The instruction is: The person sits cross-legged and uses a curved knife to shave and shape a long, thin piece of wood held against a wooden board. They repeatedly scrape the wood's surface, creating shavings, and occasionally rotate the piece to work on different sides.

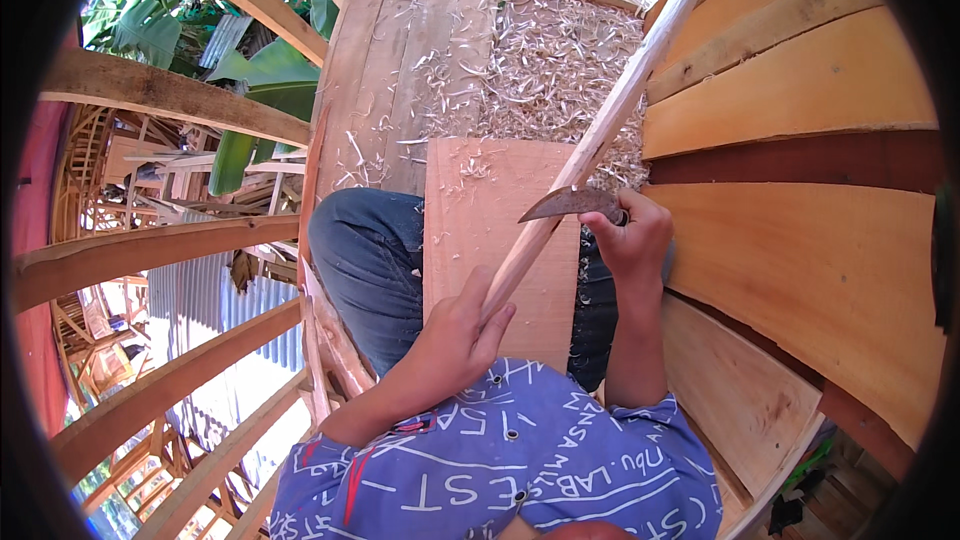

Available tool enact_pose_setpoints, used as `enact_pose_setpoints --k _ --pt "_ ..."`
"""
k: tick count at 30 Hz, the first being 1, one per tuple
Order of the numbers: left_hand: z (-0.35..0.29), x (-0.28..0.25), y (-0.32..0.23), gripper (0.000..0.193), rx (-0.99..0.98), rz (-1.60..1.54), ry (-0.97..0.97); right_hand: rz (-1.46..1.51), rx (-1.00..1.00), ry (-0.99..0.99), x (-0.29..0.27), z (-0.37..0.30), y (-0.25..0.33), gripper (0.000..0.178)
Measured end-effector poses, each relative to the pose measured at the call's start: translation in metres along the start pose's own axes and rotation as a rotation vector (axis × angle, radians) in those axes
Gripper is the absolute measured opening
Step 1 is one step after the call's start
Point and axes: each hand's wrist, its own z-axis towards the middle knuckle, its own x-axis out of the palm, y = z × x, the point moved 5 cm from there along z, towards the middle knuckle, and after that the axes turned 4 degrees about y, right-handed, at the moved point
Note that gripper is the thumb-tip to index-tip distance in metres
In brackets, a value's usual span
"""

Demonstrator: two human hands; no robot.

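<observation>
A long, pale wooden stick point(617, 105) slants from my lap up to the far right, its bark shaved off. Around its near end my left hand point(458, 328) is closed. My right hand point(634, 232) grips the handle of a knife with a short, curved, rusty blade point(562, 204). That blade lies across the stick, a little beyond my left hand; whether its edge bites into the wood I cannot tell. Beneath the stick, a flat wooden board point(500, 210) rests over my legs, with a few shavings on it.
Curled wood shavings point(555, 65) cover much of the plank floor point(385, 70) ahead. Yellowish plank walls point(800, 250) stand close on the right. Along the left runs an open railing of wooden slats point(160, 245), with corrugated metal sheets point(262, 315) and stacked timber outside.
</observation>
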Motion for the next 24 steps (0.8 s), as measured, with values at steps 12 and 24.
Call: enact_pose_setpoints --k 12,24 --pt "-0.012 -0.008 0.028 0.029 -0.132 -0.140 -0.019 0.147 0.120 0.134 0.004 -0.005 0.001 0.066" --pt "-0.016 -0.021 0.020 0.028 0.048 0.042 -0.090 -0.008 -0.059 0.260 0.029 -0.016 0.039 0.064"
